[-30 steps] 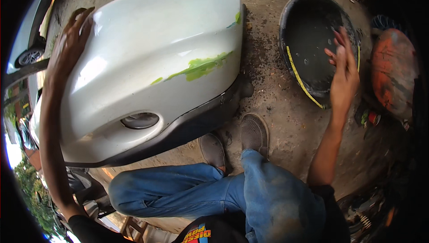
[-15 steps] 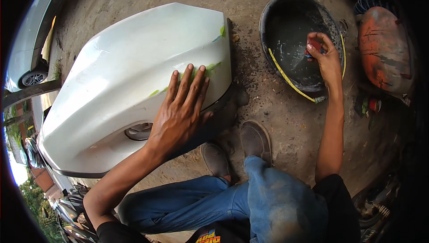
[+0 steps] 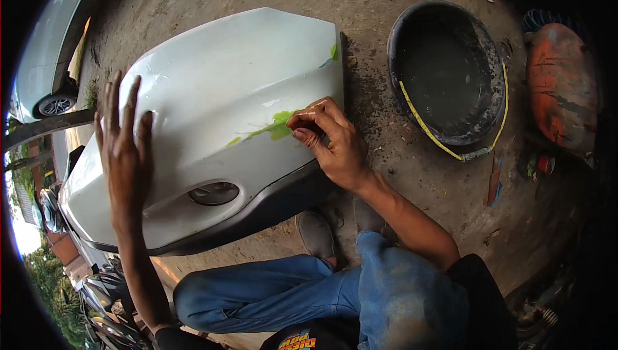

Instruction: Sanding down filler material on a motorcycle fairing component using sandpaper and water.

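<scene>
Head view: two bare hands here, both at one white bumper [image 3: 212,86]. The left hand [image 3: 125,150] is wide open with its fingers spread flat over the bumper; can't tell if the palm is actually pressing. The right hand [image 3: 335,147] is curled up, thumb and fingertips pinched together at the biggest green patch [image 3: 280,126]. Can't tell whether there's anything in that pinch, the fingers hide it.

I count three green bits on the bumper: that big one, a small dab [image 3: 234,141] left of the right hand, and another mark [image 3: 334,52] straight out past it at the corner. One oval lamp opening [image 3: 214,193] sits between the hands, a bit nearer me.

Right of the right hand there's one black tub [image 3: 487,80] of murky liquid with one yellow handle, then one scuffed orange piece [image 3: 560,86] further right. Two dark shoes [image 3: 317,234] below that hand.
</scene>
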A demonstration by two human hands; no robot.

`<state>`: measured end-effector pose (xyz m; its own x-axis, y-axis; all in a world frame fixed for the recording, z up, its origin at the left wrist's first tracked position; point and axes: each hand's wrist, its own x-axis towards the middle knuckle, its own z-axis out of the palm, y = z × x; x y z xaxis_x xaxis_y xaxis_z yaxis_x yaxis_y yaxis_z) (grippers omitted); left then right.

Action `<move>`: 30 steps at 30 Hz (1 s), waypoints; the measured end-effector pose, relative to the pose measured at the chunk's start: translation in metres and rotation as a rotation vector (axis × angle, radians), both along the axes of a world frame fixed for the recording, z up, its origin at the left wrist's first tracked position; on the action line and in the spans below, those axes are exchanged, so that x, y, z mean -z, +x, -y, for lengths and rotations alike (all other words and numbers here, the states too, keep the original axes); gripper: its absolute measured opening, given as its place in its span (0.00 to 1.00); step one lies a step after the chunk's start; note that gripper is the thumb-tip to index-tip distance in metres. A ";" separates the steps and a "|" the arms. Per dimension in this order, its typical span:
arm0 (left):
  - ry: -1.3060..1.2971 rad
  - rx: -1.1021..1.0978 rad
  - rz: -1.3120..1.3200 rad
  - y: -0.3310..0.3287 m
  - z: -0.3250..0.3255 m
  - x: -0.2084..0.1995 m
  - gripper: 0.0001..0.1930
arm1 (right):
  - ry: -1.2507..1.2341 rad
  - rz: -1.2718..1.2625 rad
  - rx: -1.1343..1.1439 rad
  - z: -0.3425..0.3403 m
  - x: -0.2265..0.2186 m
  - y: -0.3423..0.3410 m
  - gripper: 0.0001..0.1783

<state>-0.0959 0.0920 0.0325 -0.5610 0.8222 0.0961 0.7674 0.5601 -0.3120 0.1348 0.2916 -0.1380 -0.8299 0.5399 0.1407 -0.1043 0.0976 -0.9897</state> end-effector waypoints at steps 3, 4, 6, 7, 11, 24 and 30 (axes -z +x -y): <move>0.112 -0.259 0.090 -0.035 0.010 -0.007 0.27 | 0.116 -0.091 0.001 0.007 0.008 -0.010 0.08; 0.150 -0.295 0.167 -0.039 0.009 -0.001 0.27 | 0.220 -0.065 0.001 0.007 0.013 -0.008 0.09; -0.155 -0.209 0.059 -0.035 0.005 0.004 0.24 | 0.323 -0.028 -0.015 0.011 0.019 -0.008 0.11; -0.235 -0.051 -0.042 -0.045 0.010 0.006 0.24 | 0.193 -0.007 0.062 0.013 0.019 -0.008 0.12; -0.160 -0.124 -0.030 -0.046 0.014 0.013 0.24 | 0.011 0.026 0.179 0.013 0.026 -0.005 0.15; -0.091 -0.266 -0.016 -0.040 0.014 0.014 0.26 | 0.240 -0.044 0.207 0.018 0.019 -0.021 0.12; -0.294 -0.013 -0.238 -0.042 0.023 0.022 0.23 | 0.307 -0.038 0.099 0.016 0.024 -0.013 0.09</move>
<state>-0.1378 0.0688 0.0109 -0.5624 0.8267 -0.0139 0.6473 0.4298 -0.6295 0.1215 0.2759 -0.1617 -0.7667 0.5451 0.3392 -0.1160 0.4021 -0.9082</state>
